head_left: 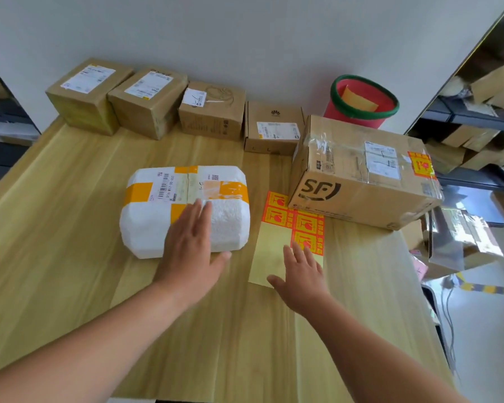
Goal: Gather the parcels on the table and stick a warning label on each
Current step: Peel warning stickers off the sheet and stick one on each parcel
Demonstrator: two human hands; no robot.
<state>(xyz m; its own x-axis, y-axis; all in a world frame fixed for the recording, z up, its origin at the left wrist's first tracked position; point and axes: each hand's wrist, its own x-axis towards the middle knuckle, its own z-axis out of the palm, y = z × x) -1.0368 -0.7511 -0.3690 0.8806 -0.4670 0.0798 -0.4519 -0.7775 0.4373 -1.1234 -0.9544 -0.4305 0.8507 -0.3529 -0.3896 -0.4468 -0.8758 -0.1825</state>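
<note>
A white foam parcel (184, 207) with orange tape lies mid-table. My left hand (191, 248) rests flat on its near right side, fingers straight. To its right lies a yellow backing sheet (269, 248) carrying several orange-red warning labels (294, 221). My right hand (300, 279) lies open on the sheet's near end, fingers spread. A large SF carton (358, 175) stands at the right, overlapping the sheet's far end, with a warning label (421, 164) on its top right corner. Several small cartons (149, 103) line the far edge.
The wooden table (70, 271) reaches the white wall. A red bin with a green rim (364, 100) stands behind the SF carton. Shelves with boxes (483, 112) rise at the right, and more parcels (460, 239) sit on the floor beside the table.
</note>
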